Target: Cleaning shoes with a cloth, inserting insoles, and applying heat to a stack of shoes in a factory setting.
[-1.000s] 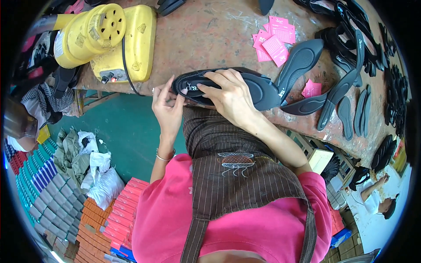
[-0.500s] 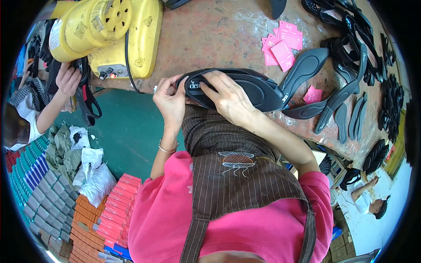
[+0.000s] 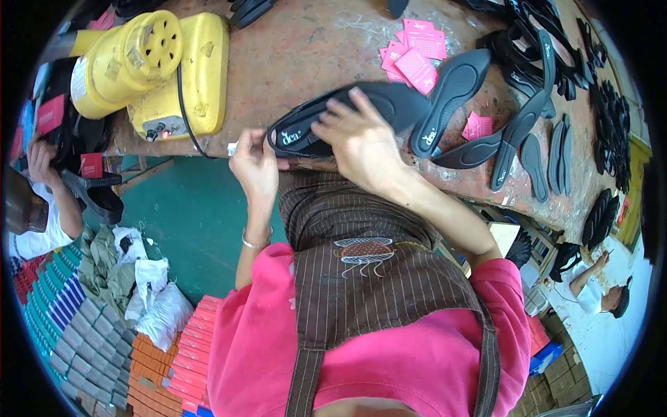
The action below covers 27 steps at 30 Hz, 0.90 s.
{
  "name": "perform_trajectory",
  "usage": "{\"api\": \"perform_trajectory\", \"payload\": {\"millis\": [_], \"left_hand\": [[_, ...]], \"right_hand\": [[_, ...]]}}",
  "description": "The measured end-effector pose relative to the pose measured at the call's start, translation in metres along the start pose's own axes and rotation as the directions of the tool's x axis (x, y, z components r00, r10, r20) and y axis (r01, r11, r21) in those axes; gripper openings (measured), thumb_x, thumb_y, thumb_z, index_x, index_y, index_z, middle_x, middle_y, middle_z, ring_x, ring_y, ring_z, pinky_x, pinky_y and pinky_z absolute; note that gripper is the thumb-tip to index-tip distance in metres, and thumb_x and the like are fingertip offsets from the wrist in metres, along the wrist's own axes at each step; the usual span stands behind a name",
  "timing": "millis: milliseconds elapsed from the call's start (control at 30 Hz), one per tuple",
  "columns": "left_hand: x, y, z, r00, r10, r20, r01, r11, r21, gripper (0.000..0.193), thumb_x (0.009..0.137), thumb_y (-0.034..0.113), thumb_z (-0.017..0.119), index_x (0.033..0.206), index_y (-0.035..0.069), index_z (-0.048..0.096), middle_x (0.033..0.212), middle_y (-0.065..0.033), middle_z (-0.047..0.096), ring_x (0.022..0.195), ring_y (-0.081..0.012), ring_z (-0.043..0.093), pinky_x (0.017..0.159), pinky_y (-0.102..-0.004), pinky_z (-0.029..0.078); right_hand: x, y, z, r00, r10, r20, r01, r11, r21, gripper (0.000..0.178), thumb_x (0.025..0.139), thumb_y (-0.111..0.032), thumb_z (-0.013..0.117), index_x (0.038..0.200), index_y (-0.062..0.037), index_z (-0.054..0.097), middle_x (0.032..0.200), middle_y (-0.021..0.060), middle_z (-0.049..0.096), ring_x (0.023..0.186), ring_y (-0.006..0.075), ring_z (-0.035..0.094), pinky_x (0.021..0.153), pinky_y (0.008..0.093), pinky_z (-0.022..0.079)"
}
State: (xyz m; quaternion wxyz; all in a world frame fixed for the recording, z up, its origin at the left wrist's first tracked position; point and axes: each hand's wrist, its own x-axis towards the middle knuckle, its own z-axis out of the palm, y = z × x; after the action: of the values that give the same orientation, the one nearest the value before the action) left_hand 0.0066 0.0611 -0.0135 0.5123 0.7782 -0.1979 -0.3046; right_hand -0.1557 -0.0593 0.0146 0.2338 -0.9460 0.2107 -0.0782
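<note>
The left hand [image 3: 256, 163] has thumb and finger pinched on the heel of the black shoe [image 3: 302, 125], over the near edge of the surface [image 3: 292, 48]. The right hand [image 3: 361, 142] spreads its fingers over the middle; contact is unclear. The step in hand appears to be pressing the inside flat; more pressing calls for a steady heel. A loose insole [image 3: 451, 90] and pink tags [image 3: 415, 68] crowd the toe; a yellow machine [image 3: 208, 80] stands left.

Shoe workshop: scuffed workbench [image 3: 299, 52], yellow machine [image 3: 142, 76], loose dark insoles [image 3: 450, 97], stacked red boxes [image 3: 194, 353].
</note>
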Motion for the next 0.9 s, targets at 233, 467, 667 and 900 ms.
{"api": "perform_trajectory", "payload": {"millis": [233,467,667,900], "left_hand": [[-0.079,0.017,0.03,0.962,0.107,0.251,-0.216,0.86,0.461,0.018,0.082,0.016,0.074,0.081,0.006,0.06,0.059,-0.0074,0.056,0.052,-0.0247,0.06,0.049,-0.0361,0.045],[-0.091,0.004,0.052,0.608,0.506,0.612,-0.792,0.444,0.419,0.036,0.078,0.02,0.073,0.106,-0.001,0.065,0.134,-0.0257,0.05,0.131,-0.0433,0.042,0.107,-0.0515,0.036],[-0.09,-0.002,0.059,0.615,0.417,0.669,-0.774,0.478,0.415,0.054,0.081,0.009,0.067,0.131,-0.007,0.051,0.138,-0.0261,0.047,0.135,-0.0438,0.038,0.109,-0.0498,0.036],[-0.085,-0.003,0.064,0.645,0.451,0.617,-0.754,0.509,0.415,0.04,0.076,0.001,0.062,0.114,-0.008,0.063,0.123,-0.0266,0.058,0.125,-0.0431,0.05,0.104,-0.0486,0.043]], "right_hand": [[0.036,0.049,-0.052,0.74,0.515,-0.433,-0.345,0.843,0.413,0.059,0.078,-0.022,0.077,0.13,-0.0036,0.055,0.111,0.0234,0.061,0.105,0.0368,0.058,0.091,0.0429,0.045],[-0.042,-0.008,-0.034,0.957,0.176,-0.231,-0.1,0.946,0.309,0.029,0.068,0.007,0.063,0.095,-0.0017,0.057,0.134,0.0254,0.051,0.131,0.0446,0.045,0.11,0.0533,0.037],[-0.006,0.008,0.01,0.926,0.142,-0.349,-0.181,0.98,-0.084,0.043,0.078,-0.006,0.057,0.119,0.0074,0.057,0.121,0.0268,0.06,0.121,0.0399,0.056,0.108,0.0478,0.039],[0.014,0.003,0.014,0.918,0.173,-0.357,-0.26,0.942,-0.211,0.053,0.078,-0.004,0.056,0.126,0.0168,0.05,0.129,0.032,0.054,0.124,0.0412,0.052,0.109,0.0447,0.039]]}}
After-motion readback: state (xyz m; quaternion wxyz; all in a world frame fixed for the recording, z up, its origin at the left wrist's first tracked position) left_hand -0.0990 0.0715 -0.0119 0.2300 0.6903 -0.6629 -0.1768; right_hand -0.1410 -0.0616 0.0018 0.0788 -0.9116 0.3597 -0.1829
